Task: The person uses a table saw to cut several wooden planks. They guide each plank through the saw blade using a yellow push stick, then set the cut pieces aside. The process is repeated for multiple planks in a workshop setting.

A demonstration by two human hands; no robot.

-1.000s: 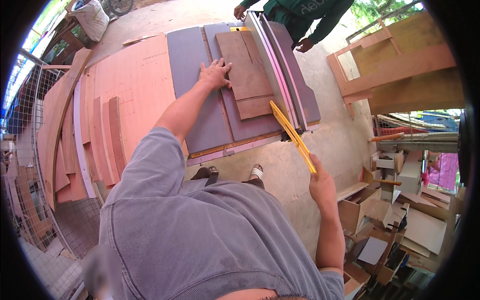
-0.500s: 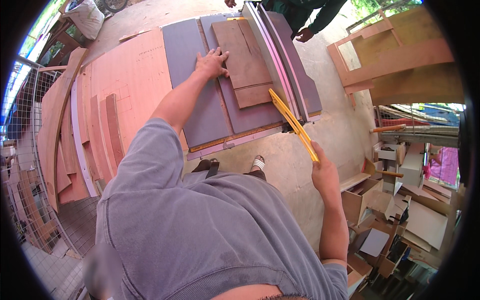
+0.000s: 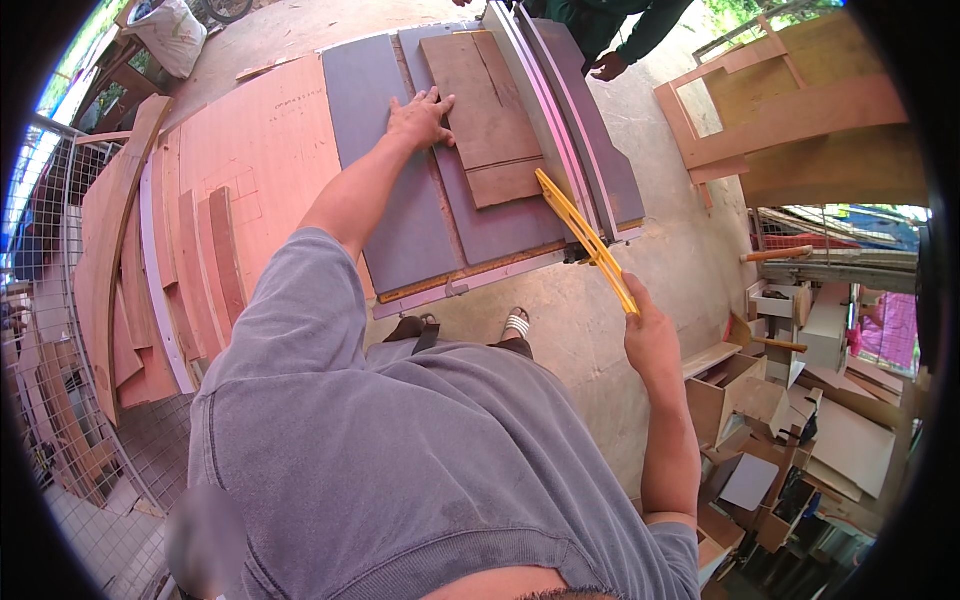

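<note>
A brown wooden board [image 3: 490, 125] lies flat on the grey top of a table saw [image 3: 400, 235], its right side along the metal fence [image 3: 545, 95]. A crack or dark line runs down its far part, and another line crosses it close to the near end. With fingers spread, my left hand [image 3: 420, 120] rests at the board's left edge, fingertips touching it. My right hand [image 3: 650, 325] grips a yellow push stick [image 3: 582, 232] by its near end. The stick's far tip meets the board's near right corner. No blade shows.
Pinkish plywood [image 3: 265, 150] adjoins the saw's left side, with several wood strips [image 3: 225, 250] on it. Beyond the fence stands another person in a dark sleeve [image 3: 655, 35]. Large wooden panels [image 3: 800, 110] and piled drawers and offcuts [image 3: 740, 400] are at right. Wire mesh [image 3: 110, 450] borders the left.
The board has slid slightly away from me along the fence. The push stick and my right hand have moved forward with it, and my left hand has shifted slightly up and left.
</note>
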